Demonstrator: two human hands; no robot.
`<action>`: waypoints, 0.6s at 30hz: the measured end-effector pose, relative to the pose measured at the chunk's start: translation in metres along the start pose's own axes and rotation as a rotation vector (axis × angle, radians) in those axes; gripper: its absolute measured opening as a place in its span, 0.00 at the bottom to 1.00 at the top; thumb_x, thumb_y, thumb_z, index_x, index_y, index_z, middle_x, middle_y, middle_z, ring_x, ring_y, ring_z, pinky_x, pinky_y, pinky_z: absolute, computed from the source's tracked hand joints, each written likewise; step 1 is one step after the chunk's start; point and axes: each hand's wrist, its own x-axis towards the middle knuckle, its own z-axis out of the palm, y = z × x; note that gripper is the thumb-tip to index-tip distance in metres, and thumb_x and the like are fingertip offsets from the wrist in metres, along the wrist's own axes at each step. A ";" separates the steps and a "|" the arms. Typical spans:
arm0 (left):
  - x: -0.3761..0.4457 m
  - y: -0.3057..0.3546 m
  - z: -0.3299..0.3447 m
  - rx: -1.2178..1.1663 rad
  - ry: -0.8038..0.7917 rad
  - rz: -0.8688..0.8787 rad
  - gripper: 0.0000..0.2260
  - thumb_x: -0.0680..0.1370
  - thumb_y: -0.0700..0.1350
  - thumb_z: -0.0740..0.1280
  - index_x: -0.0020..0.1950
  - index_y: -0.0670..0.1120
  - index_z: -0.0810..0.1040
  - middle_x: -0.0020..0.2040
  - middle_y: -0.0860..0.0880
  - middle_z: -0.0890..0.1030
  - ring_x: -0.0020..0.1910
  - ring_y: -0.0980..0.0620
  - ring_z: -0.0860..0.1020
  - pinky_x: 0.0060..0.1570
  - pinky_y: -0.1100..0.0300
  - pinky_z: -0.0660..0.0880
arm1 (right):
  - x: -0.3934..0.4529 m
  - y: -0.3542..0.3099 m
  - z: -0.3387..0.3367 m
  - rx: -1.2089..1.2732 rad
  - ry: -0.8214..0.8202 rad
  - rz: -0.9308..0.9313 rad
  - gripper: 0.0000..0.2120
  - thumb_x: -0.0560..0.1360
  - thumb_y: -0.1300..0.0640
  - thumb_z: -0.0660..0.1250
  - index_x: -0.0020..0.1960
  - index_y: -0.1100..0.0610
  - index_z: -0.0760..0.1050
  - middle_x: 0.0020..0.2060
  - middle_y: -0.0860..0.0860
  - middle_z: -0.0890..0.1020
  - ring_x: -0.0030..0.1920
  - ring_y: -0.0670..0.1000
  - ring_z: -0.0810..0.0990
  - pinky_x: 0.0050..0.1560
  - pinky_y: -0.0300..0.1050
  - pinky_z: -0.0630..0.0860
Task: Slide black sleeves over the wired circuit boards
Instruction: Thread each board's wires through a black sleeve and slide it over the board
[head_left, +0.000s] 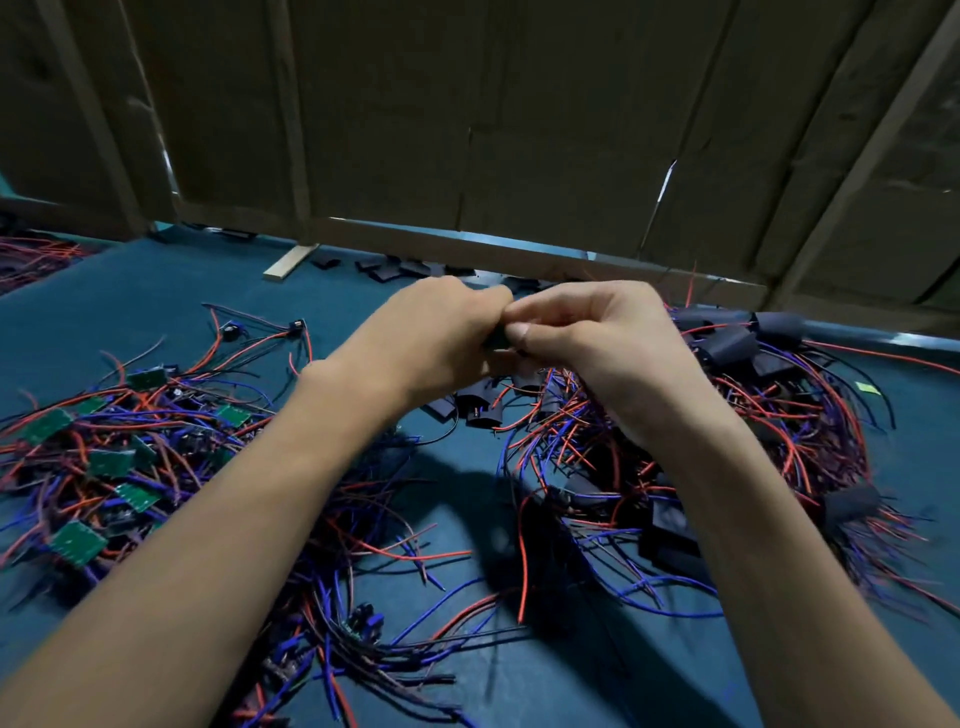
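Observation:
My left hand (436, 338) and my right hand (587, 338) meet above the middle of the table, fingertips pinched together on a small black sleeve (497, 340). Only a sliver of the sleeve shows between the fingers; whatever is inside it is hidden. On the left lies a pile of bare green circuit boards (78, 543) with red, blue and black wires. On the right lies a pile of sleeved boards (732, 345) with wires trailing out. Empty flat black sleeves (395, 270) lie at the back near the cardboard wall.
A blue table surface (156, 301) carries everything. A cardboard wall (519, 130) with wooden battens closes off the back. A wooden strip (288, 262) lies at the back left. More wires (31, 254) lie at the far left edge. Loose wires (363, 623) spread under my forearms.

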 end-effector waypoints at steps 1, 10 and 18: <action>0.001 0.000 0.000 -0.035 0.000 0.009 0.18 0.76 0.57 0.72 0.47 0.46 0.69 0.42 0.39 0.82 0.41 0.35 0.78 0.37 0.53 0.61 | 0.001 0.002 -0.001 0.080 0.054 0.017 0.06 0.73 0.72 0.73 0.46 0.64 0.85 0.39 0.60 0.87 0.37 0.53 0.84 0.43 0.48 0.83; 0.002 -0.005 0.012 -0.082 -0.020 -0.104 0.19 0.76 0.50 0.72 0.55 0.45 0.64 0.37 0.48 0.73 0.39 0.37 0.77 0.35 0.52 0.68 | 0.001 0.006 0.013 0.045 0.120 0.000 0.07 0.69 0.70 0.77 0.42 0.61 0.82 0.35 0.57 0.86 0.32 0.54 0.84 0.31 0.45 0.79; 0.003 -0.002 0.009 -0.106 -0.047 0.063 0.22 0.77 0.53 0.71 0.60 0.50 0.60 0.34 0.47 0.77 0.33 0.40 0.74 0.33 0.50 0.67 | 0.005 0.010 -0.004 0.268 -0.014 0.311 0.09 0.68 0.72 0.72 0.34 0.61 0.84 0.35 0.63 0.84 0.39 0.60 0.81 0.21 0.35 0.64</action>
